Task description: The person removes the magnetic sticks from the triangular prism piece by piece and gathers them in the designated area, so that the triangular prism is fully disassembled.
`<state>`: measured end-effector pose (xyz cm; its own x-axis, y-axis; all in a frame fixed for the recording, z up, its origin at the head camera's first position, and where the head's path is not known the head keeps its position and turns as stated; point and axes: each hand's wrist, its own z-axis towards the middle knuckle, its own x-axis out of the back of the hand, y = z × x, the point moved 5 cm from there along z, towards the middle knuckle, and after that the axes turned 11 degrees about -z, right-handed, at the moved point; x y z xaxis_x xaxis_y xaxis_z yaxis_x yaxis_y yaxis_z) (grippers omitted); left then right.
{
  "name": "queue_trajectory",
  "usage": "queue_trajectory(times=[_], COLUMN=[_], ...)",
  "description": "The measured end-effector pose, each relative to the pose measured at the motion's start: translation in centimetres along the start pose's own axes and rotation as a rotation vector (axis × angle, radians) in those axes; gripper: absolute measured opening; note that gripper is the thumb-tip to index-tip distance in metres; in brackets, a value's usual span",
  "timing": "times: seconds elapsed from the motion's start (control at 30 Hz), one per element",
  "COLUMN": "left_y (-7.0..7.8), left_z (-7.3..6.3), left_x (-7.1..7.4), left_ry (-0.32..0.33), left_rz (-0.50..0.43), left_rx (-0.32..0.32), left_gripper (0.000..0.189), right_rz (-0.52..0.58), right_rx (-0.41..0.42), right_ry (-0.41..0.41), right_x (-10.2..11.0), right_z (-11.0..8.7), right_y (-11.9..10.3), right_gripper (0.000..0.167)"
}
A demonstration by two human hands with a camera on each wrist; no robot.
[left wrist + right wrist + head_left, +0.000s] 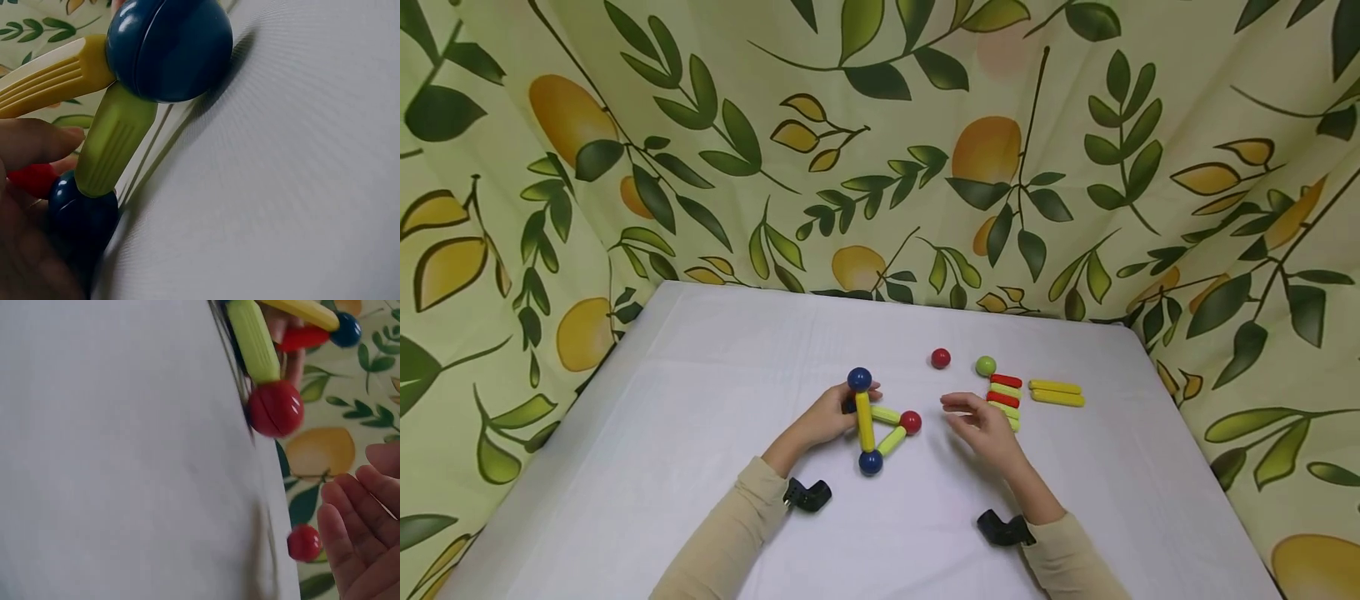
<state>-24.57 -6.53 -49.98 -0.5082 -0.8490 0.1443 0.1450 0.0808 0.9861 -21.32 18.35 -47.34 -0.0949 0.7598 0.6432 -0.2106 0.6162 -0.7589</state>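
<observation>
My left hand (824,416) grips the back left of a rod-and-ball toy frame (865,423). The frame has a yellow rod (94,65) rising from a blue ball (871,462) near the table to a raised blue ball (860,379). Light green rods (892,441) run to a red ball (911,422) at its right corner. A red rod (303,338) slants up behind, seen in the right wrist view. Fingers partly hide another blue ball (81,203). Right of the frame, my right hand (988,429) hovers above the table, fingers loosely bent and holding nothing.
Beyond my right hand lie a loose red ball (940,358), a green ball (986,366), a column of red and light green rods (1003,398) and two yellow rods (1057,393). The white-covered table (760,350) meets a leaf-patterned curtain (865,208) behind.
</observation>
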Motion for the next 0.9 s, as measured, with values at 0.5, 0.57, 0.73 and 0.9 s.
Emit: queue_trajectory(times=[0.5, 0.57, 0.73, 0.9], left_y=[-0.1, -0.1, -0.3, -0.5], left_z=[1.1, 1.1, 1.1, 1.0], left_x=[-0.2, -0.3, -0.2, -0.2], left_ry=[0.025, 0.033, 0.06, 0.067], left_rz=[0.035, 0.035, 0.038, 0.054], left_rx=[0.04, 0.043, 0.061, 0.079], left_gripper=[0.017, 0.016, 0.015, 0.013], right_rz=[-0.086, -0.114, -0.159, -0.177], right_rx=[0.085, 0.103, 0.176, 0.199], right_ry=[-0.237, -0.217, -0.18, -0.163], right_x=[-5.2, -5.4, -5.5, -5.7], right_z=[1.3, 1.4, 1.4, 1.4], right_y=[-1.6, -1.5, -1.6, -1.5], right_gripper=[0.034, 0.033, 0.032, 0.029])
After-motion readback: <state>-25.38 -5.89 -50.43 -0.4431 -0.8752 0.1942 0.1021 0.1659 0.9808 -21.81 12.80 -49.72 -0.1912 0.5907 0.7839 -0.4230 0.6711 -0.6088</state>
